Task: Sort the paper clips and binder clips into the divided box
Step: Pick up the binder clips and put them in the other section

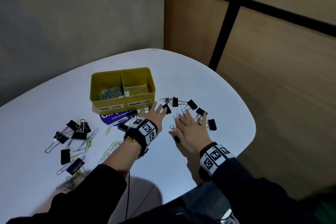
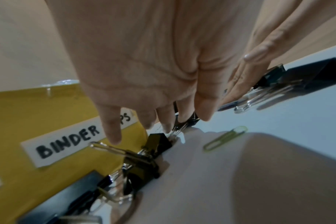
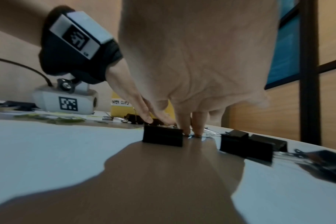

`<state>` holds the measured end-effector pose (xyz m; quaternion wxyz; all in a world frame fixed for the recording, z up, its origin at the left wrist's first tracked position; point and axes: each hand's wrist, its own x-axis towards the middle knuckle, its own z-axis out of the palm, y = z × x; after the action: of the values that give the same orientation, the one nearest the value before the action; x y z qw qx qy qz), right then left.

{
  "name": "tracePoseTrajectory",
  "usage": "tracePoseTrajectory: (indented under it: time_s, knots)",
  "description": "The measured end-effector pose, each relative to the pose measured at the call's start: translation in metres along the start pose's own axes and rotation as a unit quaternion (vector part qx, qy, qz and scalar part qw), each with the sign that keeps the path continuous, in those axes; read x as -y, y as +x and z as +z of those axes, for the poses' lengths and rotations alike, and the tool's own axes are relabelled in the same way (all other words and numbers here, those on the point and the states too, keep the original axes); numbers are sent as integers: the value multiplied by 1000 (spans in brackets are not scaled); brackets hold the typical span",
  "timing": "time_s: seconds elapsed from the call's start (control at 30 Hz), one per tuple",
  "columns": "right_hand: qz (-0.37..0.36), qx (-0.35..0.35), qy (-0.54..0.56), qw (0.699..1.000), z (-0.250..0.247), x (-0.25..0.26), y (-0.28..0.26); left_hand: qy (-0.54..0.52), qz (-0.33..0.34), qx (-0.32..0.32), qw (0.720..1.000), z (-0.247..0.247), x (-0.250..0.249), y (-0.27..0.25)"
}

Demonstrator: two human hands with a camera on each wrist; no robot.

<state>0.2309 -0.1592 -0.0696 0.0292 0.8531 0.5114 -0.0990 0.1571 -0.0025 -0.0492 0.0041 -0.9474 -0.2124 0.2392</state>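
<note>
The yellow divided box stands mid-table, labelled for paper clips on the left and binder clips on the right. Coloured paper clips fill its left compartment. My left hand lies flat with its fingers spread, just right of the box's front. Its fingertips touch the wire handles of a black binder clip. My right hand is spread palm down beside it. An arc of black binder clips lies around its fingers. Its fingertips touch the table, with one binder clip by the thumb.
A heap of binder clips and loose green and silver paper clips lies at the left of the white table. A purple card shows under the box's front. The table's rounded edge is close on the right.
</note>
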Motion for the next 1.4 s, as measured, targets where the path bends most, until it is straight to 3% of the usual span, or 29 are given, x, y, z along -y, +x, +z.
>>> tracePoseTrajectory:
  time_s: [0.07, 0.17, 0.3, 0.47, 0.53, 0.63, 0.73, 0.83, 1.0, 1.17, 1.3, 1.4]
  knots:
    - [-49, 3, 11, 999, -1, 9, 0, -32, 10, -24, 999, -1, 4, -4]
    - [-81, -68, 20, 994, 2, 13, -9, -61, 36, -61, 996, -1, 9, -12]
    - [-104, -62, 2, 993, 22, 3, -44, -30, 88, 8, 996, 5, 2, -30]
    - [-32, -30, -11, 999, 28, -14, -45, -37, 84, 87, 992, 19, -8, -44]
    - [-27, -29, -4, 999, 20, -12, -27, -45, 78, 96, 991, 23, -7, -50]
    - [-88, -38, -18, 995, 11, 9, -7, -55, 93, 91, 990, 28, 2, -66]
    - [-137, -7, -9, 990, 12, 37, -1, -135, 95, 63, 984, 33, 18, -90]
    - [-163, 43, 18, 986, 18, 61, 0, -197, 49, 5, 979, 40, 41, -116]
    - [-216, 70, 8, 974, 23, 90, -4, -229, -94, -77, 966, 52, 94, -155]
    - [-270, 81, 21, 959, 19, 116, 1, -248, -281, -121, 919, 69, 136, -186]
    - [-312, 57, 21, 948, 18, 143, 9, -282, -303, -72, 907, 85, 150, -188]
    - [-310, 24, 36, 950, 14, 168, 31, -309, -293, -76, 902, 94, 155, -184]
